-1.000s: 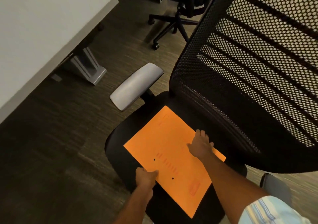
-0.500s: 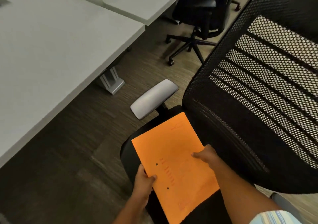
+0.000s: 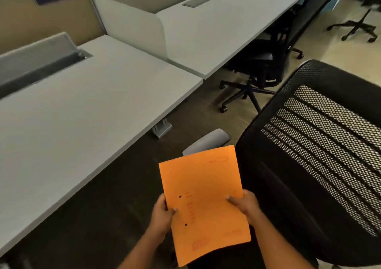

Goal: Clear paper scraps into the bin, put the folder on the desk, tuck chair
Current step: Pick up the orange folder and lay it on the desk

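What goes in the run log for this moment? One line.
step: folder to desk | folder: held, both hands | desk: bare | chair: untucked

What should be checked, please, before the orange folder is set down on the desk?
1. Both hands grip the orange folder, left hand and right hand: ok.
2. Folder lifted off the mesh chair: ok.
3. Bare landing spot on the near desk: ok.
4. Path from folder to desk free of obstacles: ok.
5. Paper scraps already binned: cannot tell; no bin in view.
6. Chair tucked in: not ok.
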